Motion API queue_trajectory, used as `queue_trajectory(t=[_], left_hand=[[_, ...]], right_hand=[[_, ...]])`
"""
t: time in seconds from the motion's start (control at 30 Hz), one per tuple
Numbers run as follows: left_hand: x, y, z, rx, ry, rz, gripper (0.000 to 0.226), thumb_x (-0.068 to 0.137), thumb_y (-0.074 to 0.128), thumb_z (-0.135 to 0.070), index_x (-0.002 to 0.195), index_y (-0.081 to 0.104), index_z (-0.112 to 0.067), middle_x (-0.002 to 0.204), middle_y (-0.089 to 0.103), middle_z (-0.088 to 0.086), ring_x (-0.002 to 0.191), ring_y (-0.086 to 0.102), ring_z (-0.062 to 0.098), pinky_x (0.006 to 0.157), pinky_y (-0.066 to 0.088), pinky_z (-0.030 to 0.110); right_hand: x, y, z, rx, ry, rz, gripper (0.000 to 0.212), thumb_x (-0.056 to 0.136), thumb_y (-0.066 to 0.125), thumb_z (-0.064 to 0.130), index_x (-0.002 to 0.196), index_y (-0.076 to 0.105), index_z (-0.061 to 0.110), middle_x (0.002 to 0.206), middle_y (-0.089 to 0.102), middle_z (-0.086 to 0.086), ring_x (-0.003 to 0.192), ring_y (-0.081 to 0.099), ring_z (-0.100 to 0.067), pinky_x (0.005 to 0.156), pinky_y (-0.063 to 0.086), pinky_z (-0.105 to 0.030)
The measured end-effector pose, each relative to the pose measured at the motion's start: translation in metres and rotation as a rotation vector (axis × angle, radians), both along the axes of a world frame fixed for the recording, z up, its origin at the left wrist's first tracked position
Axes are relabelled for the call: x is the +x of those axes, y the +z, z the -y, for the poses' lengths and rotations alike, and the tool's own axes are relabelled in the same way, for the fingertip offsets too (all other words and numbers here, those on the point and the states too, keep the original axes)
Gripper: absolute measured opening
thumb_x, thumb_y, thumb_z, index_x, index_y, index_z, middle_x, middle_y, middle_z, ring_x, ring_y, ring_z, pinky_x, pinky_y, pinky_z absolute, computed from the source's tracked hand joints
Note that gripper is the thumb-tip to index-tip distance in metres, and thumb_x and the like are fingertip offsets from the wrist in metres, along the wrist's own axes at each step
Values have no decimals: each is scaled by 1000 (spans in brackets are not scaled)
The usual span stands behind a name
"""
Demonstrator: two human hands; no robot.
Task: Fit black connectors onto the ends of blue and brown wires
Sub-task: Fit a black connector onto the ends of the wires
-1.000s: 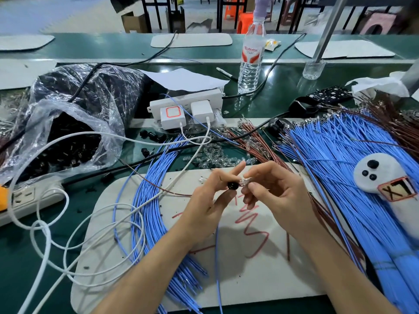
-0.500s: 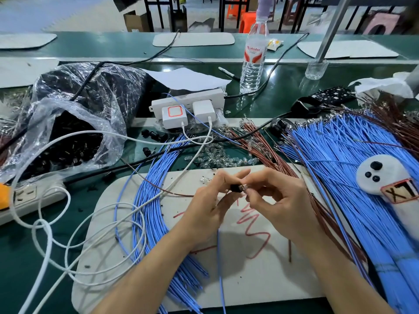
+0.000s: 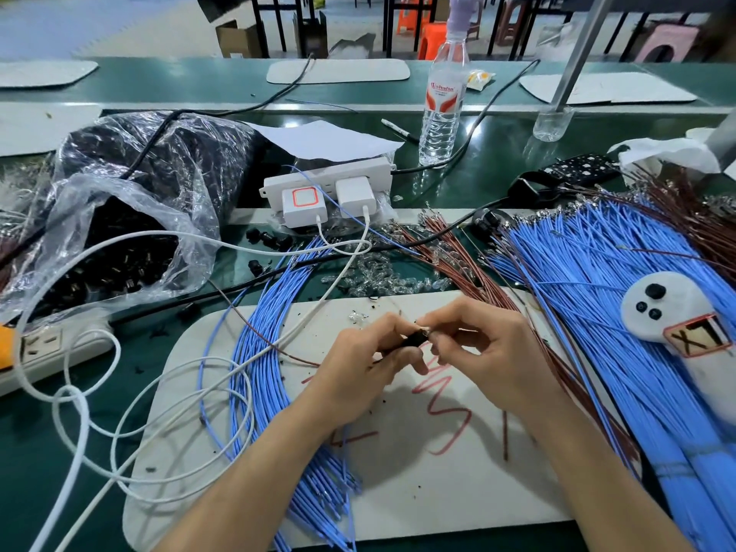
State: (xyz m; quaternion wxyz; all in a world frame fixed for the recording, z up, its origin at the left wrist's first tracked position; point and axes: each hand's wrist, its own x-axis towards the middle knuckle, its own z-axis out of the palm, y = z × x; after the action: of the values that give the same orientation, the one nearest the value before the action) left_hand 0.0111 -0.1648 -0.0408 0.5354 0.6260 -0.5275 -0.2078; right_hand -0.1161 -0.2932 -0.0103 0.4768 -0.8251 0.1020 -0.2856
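Green bench point(image 3: 478, 181), white mat point(image 3: 418, 492) in front, red marker scrawl on it that I can't read. Loose blue wires point(image 3: 597, 292) fan across the right side, and a second blue bundle point(image 3: 259, 372) curves over the mat's left edge. Clear bag point(image 3: 131, 217) of black parts at far left. Brown wires point(image 3: 450, 256) lie behind the mat between the two blue lots. White device point(image 3: 661, 308) lying on the right-hand blue wires has a red-framed tag marked "XT". Water bottle point(image 3: 442, 105) at the back has a red and white label, brand only partly legible. Both forearms come in from the bottom edge and the hands meet above the mat's centre. Left hand point(image 3: 358, 376): fingers curled, thumb and forefinger pinching the black connector point(image 3: 416, 338). Right hand point(image 3: 490, 352): thumb and forefinger pressed together on a small pale piece point(image 3: 424, 326) at the connector's right end, other fingers curled under. The piece is too small to identify. The connector is held between the two sets of fingertips, off the mat.
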Motion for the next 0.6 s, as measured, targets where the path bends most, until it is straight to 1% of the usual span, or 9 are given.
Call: queue_trajectory(t=[0.07, 0.13, 0.17, 0.3, 0.47, 0.53, 0.6], left_hand=[[0, 0, 0, -8, -9, -76, 14, 90, 61, -19, 95, 55, -31, 75, 72, -13, 49, 48, 2, 54, 43, 16], [0, 1, 0, -28, -14, -141, 7, 89, 61, -27, 94, 56, -28, 76, 72, -12, 48, 48, 5, 53, 42, 15], [0, 0, 0, -32, -17, -168, 8, 88, 60, -29, 94, 57, -27, 76, 73, -10, 49, 49, 6, 53, 43, 16], [0, -1, 0, -32, -27, -222, 8, 86, 62, -22, 92, 60, -26, 76, 73, -7, 50, 51, 11, 52, 44, 18], [-3, 1, 1, -64, -28, -231, 10, 85, 64, -21, 93, 62, -26, 81, 74, -4, 52, 54, 15, 53, 46, 20], [-3, 1, 1, -78, -34, -220, 9, 86, 63, -25, 95, 63, -24, 83, 74, 0, 54, 58, 23, 54, 47, 21], [-3, 1, 0, -80, -27, -217, 13, 85, 63, -30, 95, 64, -22, 83, 74, 4, 58, 59, 33, 54, 48, 23]], right_hand=[[-1, 0, 3, 231, 58, -39, 28, 82, 68, -5, 91, 71, 22, 73, 70, 4, 63, 67, -13, 66, 56, -24], [-1, 1, 3, 404, 94, 0, 16, 80, 69, 8, 94, 73, 16, 72, 70, -1, 63, 67, -15, 65, 55, -23], [1, 1, 1, 483, 95, 21, 16, 79, 68, 13, 93, 75, 14, 71, 70, -3, 62, 66, -15, 64, 55, -22], [7, -2, -7, 749, 85, 44, 17, 71, 69, 19, 83, 78, 12, 65, 66, -5, 56, 61, -16, 58, 53, -24], [10, -2, -7, 956, 123, 55, 19, 65, 72, 19, 79, 76, 7, 59, 58, -5, 50, 53, -14, 53, 52, -25], [10, -3, -8, 981, 128, 56, 13, 70, 69, 13, 80, 75, 10, 59, 55, -6, 49, 50, -14, 52, 51, -25], [10, -3, -8, 983, 122, 57, 6, 73, 65, 9, 76, 70, 8, 58, 54, -7, 47, 48, -14, 50, 49, -23]])
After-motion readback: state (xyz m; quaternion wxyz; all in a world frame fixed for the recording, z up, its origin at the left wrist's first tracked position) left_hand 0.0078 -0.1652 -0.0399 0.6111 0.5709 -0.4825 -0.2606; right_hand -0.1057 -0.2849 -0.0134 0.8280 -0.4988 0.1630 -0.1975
